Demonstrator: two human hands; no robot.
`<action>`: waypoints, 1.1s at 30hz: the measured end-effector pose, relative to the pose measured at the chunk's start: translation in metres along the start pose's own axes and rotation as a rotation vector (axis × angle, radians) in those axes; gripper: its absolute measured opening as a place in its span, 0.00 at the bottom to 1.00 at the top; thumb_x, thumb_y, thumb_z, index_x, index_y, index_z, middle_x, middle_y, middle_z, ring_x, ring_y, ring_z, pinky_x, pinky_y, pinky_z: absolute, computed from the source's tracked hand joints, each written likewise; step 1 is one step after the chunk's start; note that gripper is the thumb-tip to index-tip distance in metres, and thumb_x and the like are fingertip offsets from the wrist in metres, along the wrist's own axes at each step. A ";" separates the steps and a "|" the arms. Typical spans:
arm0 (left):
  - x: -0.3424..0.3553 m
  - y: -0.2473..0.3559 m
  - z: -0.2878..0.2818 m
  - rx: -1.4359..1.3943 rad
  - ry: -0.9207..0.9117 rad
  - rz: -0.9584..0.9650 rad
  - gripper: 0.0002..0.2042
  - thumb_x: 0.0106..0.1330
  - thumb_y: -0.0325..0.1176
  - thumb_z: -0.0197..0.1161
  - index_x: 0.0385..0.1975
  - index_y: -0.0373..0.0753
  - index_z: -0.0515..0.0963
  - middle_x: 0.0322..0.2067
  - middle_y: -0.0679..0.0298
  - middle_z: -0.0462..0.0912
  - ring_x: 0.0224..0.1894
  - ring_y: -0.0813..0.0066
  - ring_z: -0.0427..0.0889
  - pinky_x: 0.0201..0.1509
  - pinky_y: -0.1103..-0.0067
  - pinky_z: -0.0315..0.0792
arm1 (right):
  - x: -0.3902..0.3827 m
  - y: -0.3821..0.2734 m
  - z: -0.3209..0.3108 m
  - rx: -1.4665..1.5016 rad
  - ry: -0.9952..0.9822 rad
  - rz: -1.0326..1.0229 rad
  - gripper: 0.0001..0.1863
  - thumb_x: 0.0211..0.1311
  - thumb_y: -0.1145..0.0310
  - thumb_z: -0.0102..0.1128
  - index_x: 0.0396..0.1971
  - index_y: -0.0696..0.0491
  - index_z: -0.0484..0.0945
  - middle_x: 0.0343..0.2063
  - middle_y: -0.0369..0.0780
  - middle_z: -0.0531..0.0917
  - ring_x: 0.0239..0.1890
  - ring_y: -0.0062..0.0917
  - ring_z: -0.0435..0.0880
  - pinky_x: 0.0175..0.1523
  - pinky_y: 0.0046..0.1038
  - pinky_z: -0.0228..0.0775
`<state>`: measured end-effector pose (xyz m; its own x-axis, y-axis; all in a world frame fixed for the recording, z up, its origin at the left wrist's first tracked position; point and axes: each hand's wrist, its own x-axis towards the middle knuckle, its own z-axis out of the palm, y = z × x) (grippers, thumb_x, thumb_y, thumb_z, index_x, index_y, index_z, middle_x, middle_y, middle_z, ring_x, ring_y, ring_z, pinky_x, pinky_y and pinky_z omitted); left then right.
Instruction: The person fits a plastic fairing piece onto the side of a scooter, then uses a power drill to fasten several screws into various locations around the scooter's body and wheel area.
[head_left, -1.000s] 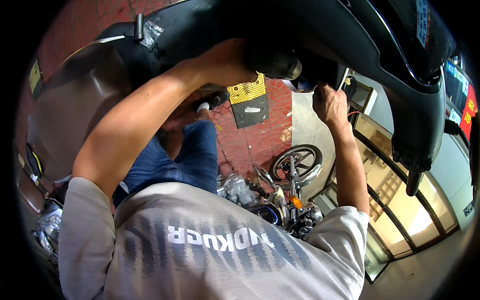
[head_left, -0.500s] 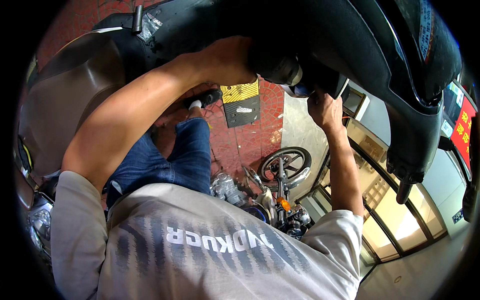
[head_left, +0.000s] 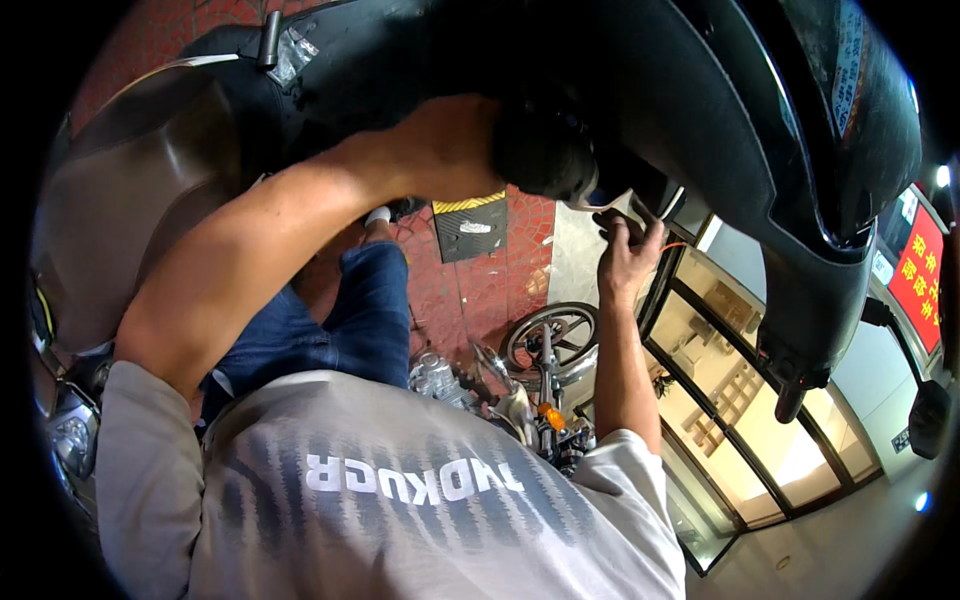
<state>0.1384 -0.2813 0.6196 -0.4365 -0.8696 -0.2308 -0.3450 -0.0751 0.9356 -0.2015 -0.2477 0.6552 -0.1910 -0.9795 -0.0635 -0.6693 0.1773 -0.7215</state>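
Observation:
My left hand (head_left: 460, 145) reaches into the scooter's dark front body (head_left: 680, 90), beside a black cylindrical part (head_left: 545, 160); its fingers are hidden. My right hand (head_left: 625, 260) is raised just under a pale-edged opening (head_left: 620, 200) below that part, fingers bent around a small dark thing I cannot make out. A thin orange wire shows beside it. A dark metal socket (head_left: 270, 40) and a clear plastic bag (head_left: 295, 55) lie on the black panel at upper left.
The brown seat (head_left: 140, 190) is at left. A yellow and black ramp (head_left: 470, 230) lies on red paving (head_left: 505, 280). A partly seen motorcycle (head_left: 550, 410) with a spoked wheel stands below. Glazed framed doors (head_left: 740, 390), a red sign (head_left: 920, 270) and a mirror (head_left: 928, 415) are at right.
My right hand has moved down and left from the opening's side, showing more of its fingertips. My left hand and forearm have shifted slightly lower. The whole view has shifted a little.

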 end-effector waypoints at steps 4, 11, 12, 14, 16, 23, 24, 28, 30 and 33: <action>0.002 0.017 -0.005 0.042 -0.079 -0.036 0.21 0.58 0.37 0.71 0.50 0.34 0.83 0.49 0.44 0.85 0.55 0.49 0.83 0.63 0.64 0.76 | 0.031 -0.025 0.007 0.050 -0.249 0.444 0.27 0.76 0.50 0.56 0.61 0.56 0.69 0.41 0.45 0.85 0.34 0.36 0.91 0.35 0.26 0.80; 0.007 0.012 0.006 0.097 0.018 0.085 0.15 0.54 0.29 0.62 0.40 0.31 0.84 0.39 0.43 0.87 0.44 0.47 0.88 0.50 0.61 0.82 | 0.062 -0.032 0.014 -0.239 -0.524 0.473 0.30 0.78 0.39 0.39 0.49 0.53 0.75 0.21 0.40 0.80 0.16 0.24 0.78 0.22 0.26 0.68; 0.008 0.014 0.009 0.072 0.010 0.049 0.14 0.54 0.29 0.62 0.40 0.30 0.84 0.38 0.43 0.87 0.44 0.46 0.88 0.50 0.61 0.82 | 0.064 -0.027 0.011 -0.248 -0.536 0.485 0.29 0.79 0.40 0.39 0.46 0.53 0.76 0.20 0.39 0.78 0.14 0.23 0.74 0.21 0.25 0.66; 0.007 0.023 0.007 0.049 0.019 -0.001 0.14 0.54 0.28 0.62 0.39 0.30 0.84 0.38 0.42 0.87 0.44 0.46 0.88 0.49 0.61 0.82 | 0.065 -0.032 0.016 -0.195 -0.520 0.448 0.23 0.81 0.48 0.40 0.42 0.53 0.76 0.17 0.36 0.74 0.12 0.21 0.68 0.21 0.27 0.65; -0.004 0.034 0.007 0.048 0.045 -0.022 0.14 0.54 0.28 0.62 0.38 0.29 0.84 0.37 0.42 0.87 0.43 0.46 0.88 0.49 0.61 0.82 | 0.061 -0.041 0.016 -0.194 -0.512 0.372 0.20 0.81 0.52 0.40 0.42 0.52 0.75 0.17 0.36 0.73 0.13 0.21 0.68 0.20 0.26 0.64; -0.005 0.058 -0.008 -0.071 -0.129 -0.230 0.14 0.55 0.30 0.62 0.38 0.28 0.84 0.36 0.41 0.87 0.42 0.46 0.89 0.49 0.61 0.82 | 0.062 -0.016 0.017 -0.400 -0.466 -0.185 0.14 0.76 0.68 0.45 0.54 0.55 0.76 0.22 0.38 0.78 0.16 0.20 0.72 0.17 0.26 0.62; -0.004 0.057 -0.007 -0.043 -0.127 -0.217 0.14 0.56 0.30 0.62 0.38 0.28 0.84 0.36 0.41 0.87 0.42 0.46 0.89 0.49 0.61 0.82 | 0.067 -0.008 0.012 -0.444 -0.499 -0.126 0.15 0.74 0.70 0.46 0.55 0.55 0.75 0.23 0.39 0.78 0.16 0.21 0.73 0.18 0.27 0.63; -0.001 0.037 0.006 0.075 0.031 0.006 0.15 0.57 0.32 0.61 0.39 0.29 0.84 0.37 0.41 0.87 0.42 0.46 0.89 0.50 0.61 0.82 | 0.068 -0.009 0.012 -0.446 -0.530 0.167 0.15 0.71 0.74 0.47 0.53 0.56 0.77 0.23 0.40 0.79 0.17 0.24 0.75 0.18 0.28 0.64; 0.001 0.035 0.009 0.085 0.029 -0.024 0.15 0.57 0.33 0.62 0.39 0.29 0.85 0.37 0.41 0.87 0.42 0.46 0.89 0.50 0.61 0.82 | 0.067 0.008 0.009 -0.391 -0.499 0.123 0.14 0.70 0.74 0.47 0.50 0.57 0.78 0.23 0.40 0.78 0.17 0.24 0.75 0.19 0.29 0.64; -0.003 0.030 0.012 0.072 0.080 -0.040 0.16 0.57 0.33 0.62 0.40 0.28 0.84 0.36 0.40 0.87 0.42 0.46 0.89 0.50 0.61 0.82 | 0.065 0.003 0.016 -0.297 -0.476 0.202 0.11 0.68 0.75 0.49 0.45 0.57 0.80 0.21 0.39 0.78 0.16 0.23 0.74 0.18 0.29 0.64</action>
<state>0.1195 -0.2748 0.6454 -0.3545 -0.9031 -0.2424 -0.4205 -0.0776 0.9040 -0.2040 -0.3125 0.6378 -0.0382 -0.8464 -0.5312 -0.8386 0.3162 -0.4436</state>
